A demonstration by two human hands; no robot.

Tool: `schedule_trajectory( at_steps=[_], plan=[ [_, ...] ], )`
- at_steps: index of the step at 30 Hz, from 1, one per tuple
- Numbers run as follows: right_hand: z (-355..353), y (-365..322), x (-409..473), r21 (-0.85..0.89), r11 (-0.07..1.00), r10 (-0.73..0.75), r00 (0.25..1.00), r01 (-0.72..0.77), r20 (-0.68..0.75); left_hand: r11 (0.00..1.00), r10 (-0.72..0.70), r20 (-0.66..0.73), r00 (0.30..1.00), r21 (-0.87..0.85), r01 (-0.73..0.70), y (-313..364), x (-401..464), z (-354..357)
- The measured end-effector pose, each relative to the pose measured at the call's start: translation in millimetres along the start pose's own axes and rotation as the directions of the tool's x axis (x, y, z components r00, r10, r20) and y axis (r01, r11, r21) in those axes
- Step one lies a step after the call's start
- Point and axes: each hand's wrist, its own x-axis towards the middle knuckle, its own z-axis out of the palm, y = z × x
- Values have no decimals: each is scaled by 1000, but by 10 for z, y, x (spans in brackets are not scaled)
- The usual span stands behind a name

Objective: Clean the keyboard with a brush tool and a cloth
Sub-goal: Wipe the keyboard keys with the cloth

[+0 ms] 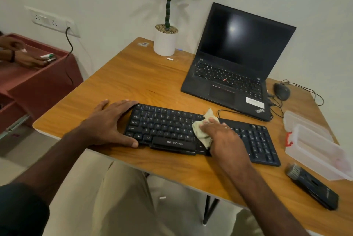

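Two hands | left hand (pixel 110 121) flat, steadying one keyboard (pixel 168 130) | right hand (pixel 223 136) presses one cloth (pixel 202 132) (crumpled)

One head cam, wide-angle, looks fwd and down, close over the desk (pixel 145 75); no 2nd view.
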Motion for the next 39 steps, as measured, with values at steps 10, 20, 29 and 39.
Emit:
schedule_trajectory(
  at_steps=[10, 20, 29, 39],
  plan=[
    [240, -619, 289, 270, 948, -94, 958, 170, -272, 1000, 5, 7, 1000, -12, -5, -20, -6, 3],
    [285, -698, 323, 120, 939, -321, 946, 323, -38, 1000, -20, 26, 999, -11, 20, -23, 4, -7],
    [31, 246, -28, -50, 993, -111, 994, 111, -4, 1000, -17, 45, 999, -12, 17, -23, 17, -4],
    [126, -212, 102, 156, 987, -19, 994, 35, -108, 1000, -22, 34, 999, -3, 22, -27, 9, 5]
  ],
)
